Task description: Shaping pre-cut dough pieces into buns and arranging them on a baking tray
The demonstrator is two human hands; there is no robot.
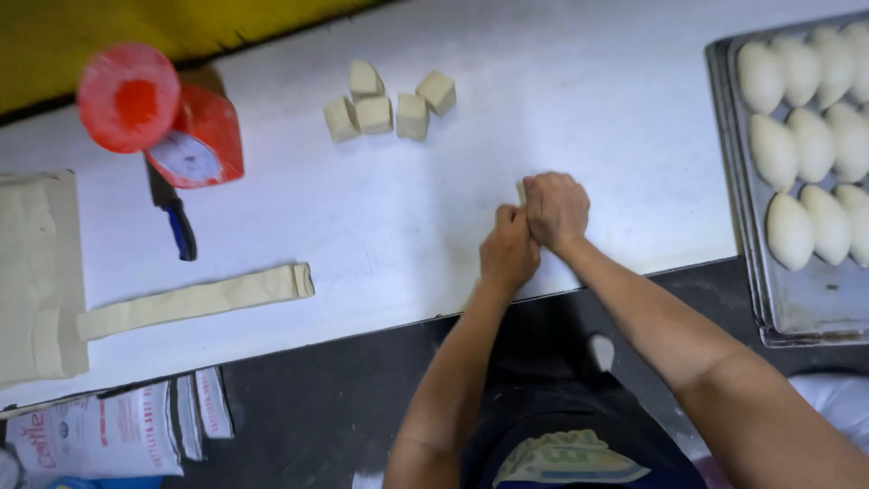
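Over at 3 o'clock the tray (797,308) already holds shaped rolls (801,136), five dough cubes (389,104) wait at 12, and both hands, left hand (509,249) and right hand (555,208), are closed tight round one dough piece (521,190).

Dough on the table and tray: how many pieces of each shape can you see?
Cut dough cubes: 5
Shaped oval dough pieces on the metal tray: 10, some cut off by the edge
Long dough strip: 1
Flat dough slab: 1
Total: 17

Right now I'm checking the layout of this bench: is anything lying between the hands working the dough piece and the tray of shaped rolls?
Nothing visible. The left hand and right hand press a dough piece; only bare white table lies between them and the tray.
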